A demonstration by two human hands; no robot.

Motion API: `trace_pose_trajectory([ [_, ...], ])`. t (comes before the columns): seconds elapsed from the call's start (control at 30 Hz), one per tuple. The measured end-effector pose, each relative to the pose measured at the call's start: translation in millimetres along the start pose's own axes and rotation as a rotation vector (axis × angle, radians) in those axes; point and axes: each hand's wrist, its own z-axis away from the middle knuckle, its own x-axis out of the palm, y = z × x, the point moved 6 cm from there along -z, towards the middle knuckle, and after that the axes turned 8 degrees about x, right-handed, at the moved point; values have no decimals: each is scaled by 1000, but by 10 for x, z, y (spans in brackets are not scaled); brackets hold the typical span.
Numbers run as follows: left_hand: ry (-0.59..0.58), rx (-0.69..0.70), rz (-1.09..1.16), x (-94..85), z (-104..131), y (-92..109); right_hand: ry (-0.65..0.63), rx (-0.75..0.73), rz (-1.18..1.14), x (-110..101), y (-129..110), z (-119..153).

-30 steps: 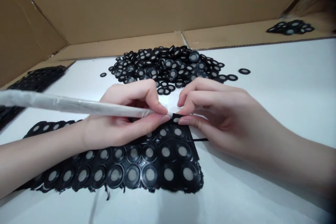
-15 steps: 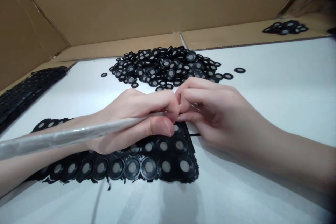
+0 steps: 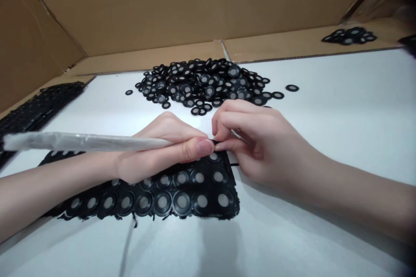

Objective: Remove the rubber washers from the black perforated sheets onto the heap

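My left hand [image 3: 162, 149] is closed around a long whitish stick [image 3: 87, 142] that looks wrapped in film; its back end points left and its tip is hidden by my fingers. Fingers curled, my right hand [image 3: 250, 136] pinches a small black piece [image 3: 215, 142] at the tip of my left thumb; most of it is covered. Both hands are over the far right corner of a black rubber sheet [image 3: 232, 207], which carries rows of round discs with grey centres. My left wrist and palm hide part of the sheet.
A heap of loose black rings with grey centres [image 3: 208, 82] lies behind my hands, with a single disc [image 3: 292, 88] to its right. Black sheets [image 3: 39, 104] are stacked at left. A smaller pile [image 3: 351, 35] is by the cardboard wall [image 3: 201, 4].
The stick's back end has swung up, from slanting low to nearly level. My fingertips have drawn slightly apart, showing the black piece between them. The sheet appears a little higher and further left.
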Motion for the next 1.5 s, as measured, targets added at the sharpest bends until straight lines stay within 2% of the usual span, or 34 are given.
trace_pose_trajectory([
  [0.07,-81,17,0,-8,-6,-13,-2,-8,2,-1,-3,3],
  [0.13,-111,33,-8,-42,-2,-25,0,-10,15,-12,-1,5],
  [0.2,-40,45,-15,-123,16,-22,-8,-4,20,-27,1,3],
  [0.3,99,33,-28,-222,88,28,-102,28,-71,-14,1,-1],
  [0.33,100,34,-32,-215,115,58,-141,44,-131,-4,2,-1],
  [0.4,28,57,-40,-141,158,125,-196,91,-265,14,16,-1],
  [0.47,-51,79,-42,-55,180,163,-218,154,-372,32,51,-2],
  [0.57,-75,74,-57,-1,166,146,-228,230,-439,57,102,-2],
  [0.97,-96,23,-134,36,116,139,-223,294,-435,46,94,-16],
  [1.17,-127,-46,-157,76,89,127,-227,296,-443,55,101,-17],
  [1.4,-146,-62,-94,88,84,113,-221,225,-399,31,70,-8],
  [1.5,-116,-93,-67,41,97,74,-249,188,-319,26,36,31],
])
